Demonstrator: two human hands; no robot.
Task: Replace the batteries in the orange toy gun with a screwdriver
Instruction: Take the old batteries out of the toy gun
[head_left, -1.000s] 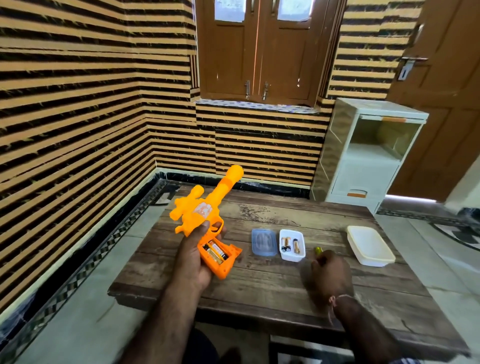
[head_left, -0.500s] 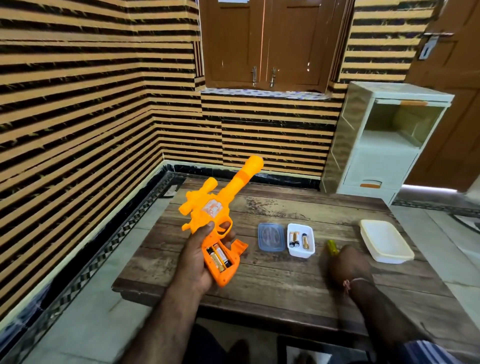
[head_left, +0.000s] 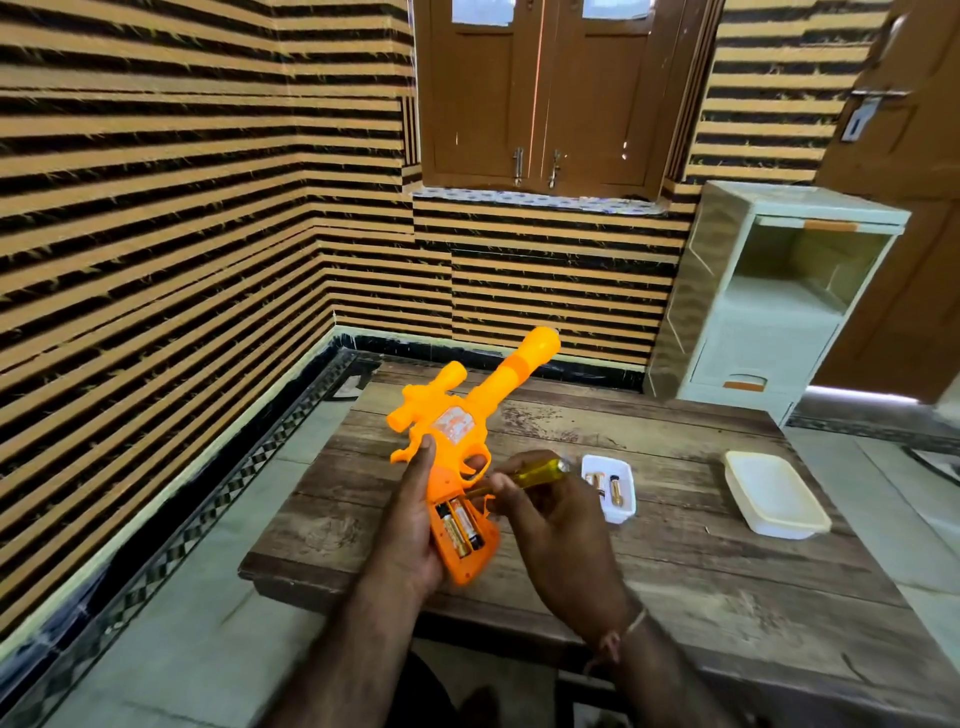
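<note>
Left hand: the left hand (head_left: 415, 525) is wrapping the grip of the orange toy gun (head_left: 457, 452) from the left, thumb lying up along the body, holding it above the near-left part of the wooden table (head_left: 675, 571).
Right hand: the right hand (head_left: 556, 525) is gripping a yellow-handled screwdriver (head_left: 530, 474), fingers curled round the handle.
Screwdriver: its handle is pointing far-right and its shaft is reaching left toward the top of the open battery compartment; the tip is too small to make out.
Toy gun axis: the long axis is running from the near grip up to the muzzle at the far right, the scope sitting on the left side.
Batteries: two batteries (head_left: 460, 530) are lying lengthwise in the open grip.
Tray: a small white tray (head_left: 621, 512) holding spare batteries (head_left: 605, 484) is sitting just right of the right hand.
Container: a cream plastic container (head_left: 774, 493) is lying well apart, near the right edge.
Open room: bare wood is showing along the far edge and between tray and container.
</note>
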